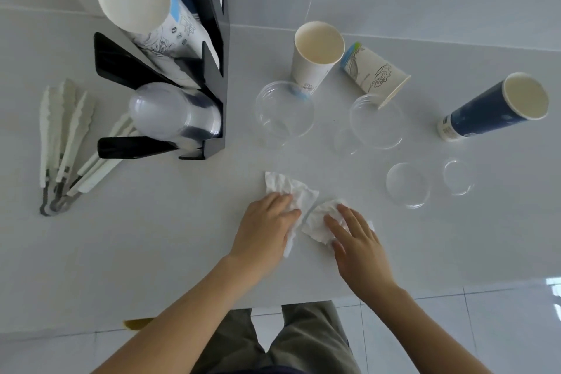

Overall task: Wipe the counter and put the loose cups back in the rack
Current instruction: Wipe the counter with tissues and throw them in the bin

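Two crumpled white paper tissues lie on the white counter [151,237] near its front edge. My left hand [264,225] presses flat on the left tissue [291,188]; my right hand [355,237] presses flat on the right tissue [318,222]. Behind them stand loose cups: a white paper cup [315,51] upright, a printed paper cup [373,73] on its side, a dark blue paper cup [498,106], and several clear plastic cups, among them one [283,111] and another [376,121]. The black cup rack [212,70] at the back left holds stacked paper and clear cups.
A bundle of white tongs [63,149] lies left of the rack. The counter's front edge runs just below my wrists, with tiled floor and my legs beyond it. A tiled wall rises behind the cups.
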